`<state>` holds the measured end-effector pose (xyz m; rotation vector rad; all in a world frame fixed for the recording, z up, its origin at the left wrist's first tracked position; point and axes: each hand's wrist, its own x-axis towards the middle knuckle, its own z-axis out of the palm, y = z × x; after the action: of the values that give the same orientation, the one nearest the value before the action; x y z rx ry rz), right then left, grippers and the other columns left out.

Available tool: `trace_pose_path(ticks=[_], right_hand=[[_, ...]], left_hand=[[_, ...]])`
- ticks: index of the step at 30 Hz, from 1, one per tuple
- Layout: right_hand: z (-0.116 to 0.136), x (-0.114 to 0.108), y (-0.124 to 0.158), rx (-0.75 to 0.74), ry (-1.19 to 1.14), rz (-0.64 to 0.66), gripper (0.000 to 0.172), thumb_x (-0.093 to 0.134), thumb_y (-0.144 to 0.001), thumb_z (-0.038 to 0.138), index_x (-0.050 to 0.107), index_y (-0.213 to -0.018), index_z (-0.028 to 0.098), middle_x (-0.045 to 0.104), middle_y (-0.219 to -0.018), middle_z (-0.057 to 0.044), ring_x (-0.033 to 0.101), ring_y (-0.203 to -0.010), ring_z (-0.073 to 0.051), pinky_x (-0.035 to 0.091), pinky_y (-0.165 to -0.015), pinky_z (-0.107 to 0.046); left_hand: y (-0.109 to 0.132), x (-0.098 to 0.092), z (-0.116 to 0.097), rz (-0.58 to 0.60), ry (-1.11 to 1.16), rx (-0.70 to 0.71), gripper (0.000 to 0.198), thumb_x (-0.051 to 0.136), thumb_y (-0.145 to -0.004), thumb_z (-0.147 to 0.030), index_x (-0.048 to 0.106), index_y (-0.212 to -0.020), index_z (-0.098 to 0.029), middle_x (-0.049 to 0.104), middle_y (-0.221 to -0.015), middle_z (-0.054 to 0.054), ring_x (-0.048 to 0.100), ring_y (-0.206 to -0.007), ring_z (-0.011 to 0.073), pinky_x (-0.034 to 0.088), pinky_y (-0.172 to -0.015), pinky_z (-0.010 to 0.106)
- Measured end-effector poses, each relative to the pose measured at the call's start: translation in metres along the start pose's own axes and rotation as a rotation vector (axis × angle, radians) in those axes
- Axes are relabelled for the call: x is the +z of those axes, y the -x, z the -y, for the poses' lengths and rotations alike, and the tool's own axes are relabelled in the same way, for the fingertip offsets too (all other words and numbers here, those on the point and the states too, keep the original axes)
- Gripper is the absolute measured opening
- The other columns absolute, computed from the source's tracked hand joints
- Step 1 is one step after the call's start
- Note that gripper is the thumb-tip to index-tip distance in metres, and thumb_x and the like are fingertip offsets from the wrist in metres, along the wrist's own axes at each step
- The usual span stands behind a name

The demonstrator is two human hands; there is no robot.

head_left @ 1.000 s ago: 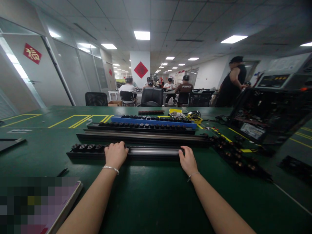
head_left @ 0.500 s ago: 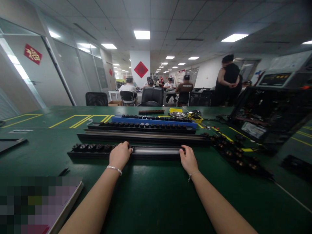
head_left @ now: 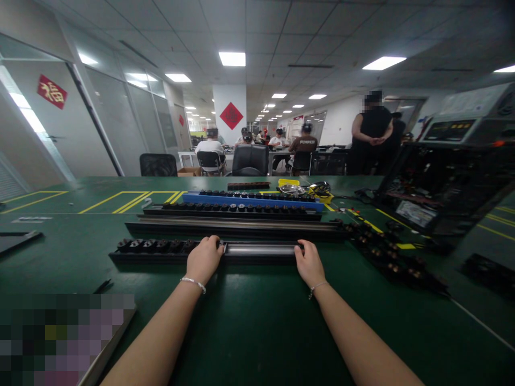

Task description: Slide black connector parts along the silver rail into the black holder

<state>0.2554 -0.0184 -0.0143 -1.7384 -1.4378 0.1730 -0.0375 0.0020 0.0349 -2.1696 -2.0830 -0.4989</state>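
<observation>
The near rail (head_left: 257,250) lies crosswise on the green table (head_left: 257,321), straight ahead of the person. Its left part carries a row of black sockets (head_left: 153,245); its middle is bare metal. The left hand (head_left: 204,258) is clenched over the near rail where that row ends. The right hand (head_left: 309,262) bends its fingers over the rail's right end, though I cannot tell whether it clamps. Just behind the near rail lies a longer bare rail (head_left: 241,224). Behind that lies a black rail full of sockets (head_left: 233,210), then a blue rail (head_left: 249,199), also loaded. A small metal bowl (head_left: 293,188) sits beyond the blue one, its contents unclear. Right of the near rail, loose sockets (head_left: 386,257) lie strewn.
</observation>
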Motion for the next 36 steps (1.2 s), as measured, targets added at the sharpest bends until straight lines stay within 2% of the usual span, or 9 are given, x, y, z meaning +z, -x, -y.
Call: trace_pose_path(ticks=[10,19,28,36], right_hand=[[-0.003,0.003,0.000,-0.023,-0.011,-0.018,0.041,0.033,-0.083,0.039,0.053,-0.110,0.016,0.051,-0.115,-0.012,0.052,-0.101,-0.020,0.041,-0.088,-0.034],[0.000,0.001,0.000,0.010,-0.005,0.008,0.042,0.032,-0.083,0.039,0.052,-0.111,0.016,0.050,-0.117,-0.013,0.053,-0.099,-0.021,0.042,-0.086,-0.035],[0.003,-0.001,0.001,0.044,-0.009,0.024,0.044,0.032,-0.083,0.042,0.052,-0.113,0.016,0.049,-0.120,-0.013,0.054,-0.098,-0.021,0.043,-0.081,-0.034],[-0.003,0.004,-0.001,0.010,-0.018,-0.045,0.041,0.034,-0.082,0.040,0.052,-0.110,0.016,0.052,-0.114,-0.014,0.054,-0.096,-0.022,0.042,-0.084,-0.036]], left_hand=[[0.000,0.006,-0.005,-0.050,0.010,0.049,0.031,0.044,-0.083,-0.038,0.057,-0.105,-0.020,0.063,-0.099,0.006,0.060,-0.086,0.0217,0.044,-0.073,0.032],[-0.002,0.012,-0.008,-0.050,0.219,0.018,0.032,0.051,-0.080,-0.036,0.056,-0.105,-0.017,0.063,-0.101,0.007,0.060,-0.091,0.0197,0.044,-0.079,0.029],[0.001,0.007,-0.017,-0.002,0.347,-0.011,0.029,0.049,-0.080,-0.032,0.057,-0.104,-0.017,0.064,-0.103,0.007,0.059,-0.094,0.0184,0.043,-0.081,0.028],[0.003,0.004,-0.014,0.001,0.132,-0.012,0.028,0.031,-0.087,-0.031,0.056,-0.095,-0.020,0.068,-0.087,0.006,0.063,-0.079,0.0220,0.042,-0.070,0.031]])
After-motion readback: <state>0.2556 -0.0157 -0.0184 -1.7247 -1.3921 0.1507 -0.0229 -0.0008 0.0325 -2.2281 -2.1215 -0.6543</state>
